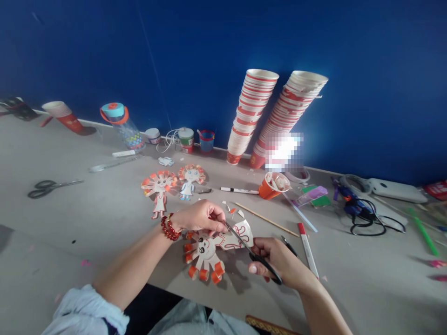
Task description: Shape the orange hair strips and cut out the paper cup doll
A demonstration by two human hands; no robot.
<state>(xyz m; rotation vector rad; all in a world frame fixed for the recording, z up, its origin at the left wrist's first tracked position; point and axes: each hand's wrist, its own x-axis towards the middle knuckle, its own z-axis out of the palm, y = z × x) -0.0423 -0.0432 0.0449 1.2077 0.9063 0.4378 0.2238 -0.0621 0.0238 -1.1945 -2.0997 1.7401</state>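
My left hand (202,216), with red beads at the wrist, pinches a paper-cup doll (206,249) near the neck of its drawn body. The doll has a smiling face ringed by curled orange-and-white strips. Black-handled scissors (258,260) are in my right hand (279,260), fingers through the loops. Their blades lie across the white paper with the red-drawn body and legs, pointing toward my left fingertips. Small paper scraps (232,211) lie just beyond the blades. Two finished-looking dolls, one with a pink dress (159,202) and one with a blue dress (187,190), lie farther left.
Two tall paper-cup stacks (253,107) lean against the blue wall. An orange cup of scraps (274,186), a wooden stick (267,218) and a red-capped marker (307,249) are near my right hand. A glue gun (356,204) sits right; spare scissors (52,186) lie left.
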